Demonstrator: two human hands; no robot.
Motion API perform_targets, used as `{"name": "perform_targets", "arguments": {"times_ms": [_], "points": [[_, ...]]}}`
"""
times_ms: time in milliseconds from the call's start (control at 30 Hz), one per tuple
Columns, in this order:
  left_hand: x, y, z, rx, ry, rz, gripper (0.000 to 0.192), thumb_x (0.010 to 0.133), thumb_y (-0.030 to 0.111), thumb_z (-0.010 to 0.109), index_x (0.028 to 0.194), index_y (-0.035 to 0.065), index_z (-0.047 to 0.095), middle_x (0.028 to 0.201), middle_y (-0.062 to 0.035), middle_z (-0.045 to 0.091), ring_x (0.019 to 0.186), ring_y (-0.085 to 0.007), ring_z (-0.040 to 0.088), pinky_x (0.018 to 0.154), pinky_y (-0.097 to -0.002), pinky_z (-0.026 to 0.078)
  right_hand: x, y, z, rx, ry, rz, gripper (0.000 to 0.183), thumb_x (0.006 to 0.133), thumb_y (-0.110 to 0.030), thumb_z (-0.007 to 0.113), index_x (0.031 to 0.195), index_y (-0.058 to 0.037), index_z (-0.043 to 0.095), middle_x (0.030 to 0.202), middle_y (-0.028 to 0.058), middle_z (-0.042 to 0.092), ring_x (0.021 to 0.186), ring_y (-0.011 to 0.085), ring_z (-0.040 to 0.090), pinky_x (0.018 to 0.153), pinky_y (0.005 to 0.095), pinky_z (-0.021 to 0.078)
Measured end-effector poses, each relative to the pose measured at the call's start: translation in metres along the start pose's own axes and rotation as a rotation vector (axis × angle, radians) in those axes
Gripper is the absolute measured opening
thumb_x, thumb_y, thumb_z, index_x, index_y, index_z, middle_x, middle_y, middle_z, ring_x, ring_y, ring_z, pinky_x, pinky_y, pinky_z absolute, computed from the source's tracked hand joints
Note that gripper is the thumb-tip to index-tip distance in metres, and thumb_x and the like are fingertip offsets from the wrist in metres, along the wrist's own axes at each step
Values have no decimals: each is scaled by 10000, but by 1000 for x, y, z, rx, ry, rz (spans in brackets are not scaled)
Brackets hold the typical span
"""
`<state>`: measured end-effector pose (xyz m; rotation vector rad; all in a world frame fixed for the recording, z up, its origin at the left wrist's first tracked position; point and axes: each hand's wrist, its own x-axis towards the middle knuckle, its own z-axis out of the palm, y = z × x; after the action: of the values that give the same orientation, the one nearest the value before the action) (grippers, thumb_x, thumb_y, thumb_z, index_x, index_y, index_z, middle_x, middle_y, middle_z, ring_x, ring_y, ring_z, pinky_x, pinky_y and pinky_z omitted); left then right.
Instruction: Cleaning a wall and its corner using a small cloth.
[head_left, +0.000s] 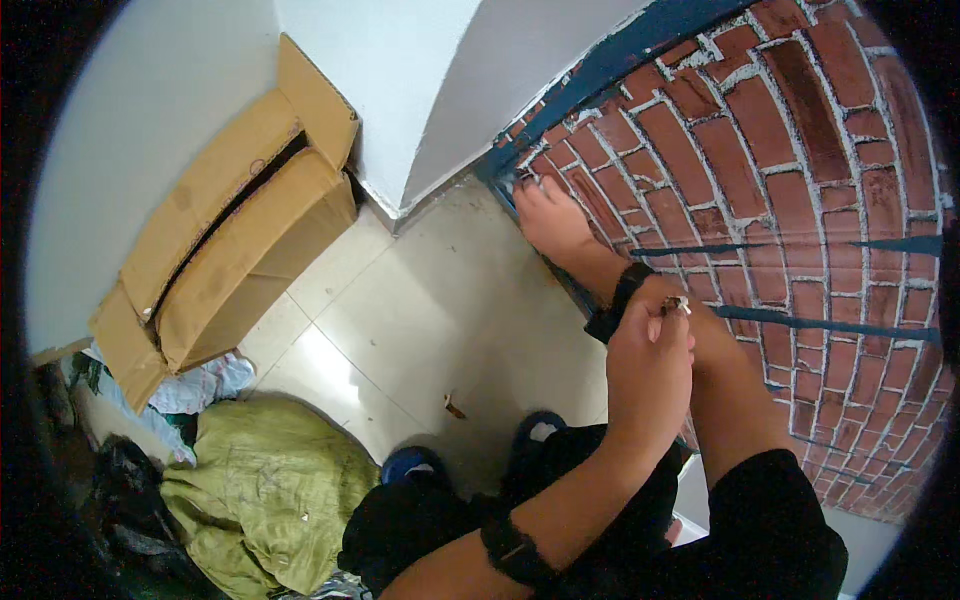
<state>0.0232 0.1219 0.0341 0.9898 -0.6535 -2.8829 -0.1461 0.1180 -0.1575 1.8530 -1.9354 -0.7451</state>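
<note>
My left hand (649, 375) is closed on a small crumpled scrap (677, 305), brown and white, above my right forearm. My right hand (553, 217) reaches to the far lower corner of a brick-patterned covering (750, 157), its fingertips at the dark blue border (600, 56). Whether those fingers pinch anything is hidden. The covering shows red bricks, whitish joints and several dark blue gaps or streaks. A black band sits on each of my arms.
A brown cardboard box (240, 247) leans by the white wall (360, 67) at left. A green woven sack (262, 480) and plastic bags (202, 386) lie below it. A small brown scrap (454, 407) lies on the tiled floor (420, 322) near my blue shoes (412, 463).
</note>
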Motion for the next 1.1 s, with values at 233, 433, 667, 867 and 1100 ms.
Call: {"name": "perform_targets", "arguments": {"times_ms": [233, 433, 667, 867, 1100], "points": [[-5, -9, 4, -8, 34, 106, 145, 855, 153, 512, 870, 9, 519, 669, -26, 533, 590, -100, 513, 549, -226, 434, -108, -34, 21, -13, -369, -320, 231, 758, -170, 500, 885, -55, 656, 993, 54, 545, 985, 216, 462, 896, 362, 318], [-13, -7, -2, 15, 0, 47, 174, 820, 130, 503, 878, -31, 529, 791, -185, 564, 762, -317, 545, 694, -357, 423, -132, -40, -2, 73, -449, -383, 191, 731, -167, 523, 796, -76, 678, 985, 56, 556, 965, 223, 467, 862, 348, 336], [-18, -34, -1, -88, -250, 28, 271, 849, 229, 374, 621, 82, 383, 542, -4, 376, 452, -114, 383, 433, -264, 345, -162, -41, -13, 151, -615, -248, 157, 669, -180, 560, 770, -135, 672, 897, 7, 567, 906, 204, 481, 744, 329, 366], [-12, -33, -11, 49, -121, -54, 254, 830, 235, 384, 636, 71, 394, 529, -9, 369, 415, -124, 367, 387, -276, 322, -85, -22, -43, 241, -203, -86, 277, 735, -164, 511, 963, -45, 615, 1042, 67, 519, 1049, 215, 433, 940, 355, 328], [-11, -33, -1, 245, -60, 56, 207, 871, 175, 388, 767, 20, 478, 538, -8, 420, 419, -95, 400, 394, -250, 345, -84, -9, -29, -131, -263, -87, 400, 791, -195, 454, 1148, -32, 533, 1247, 91, 444, 1225, 224, 325, 1052, 382, 207]]}}
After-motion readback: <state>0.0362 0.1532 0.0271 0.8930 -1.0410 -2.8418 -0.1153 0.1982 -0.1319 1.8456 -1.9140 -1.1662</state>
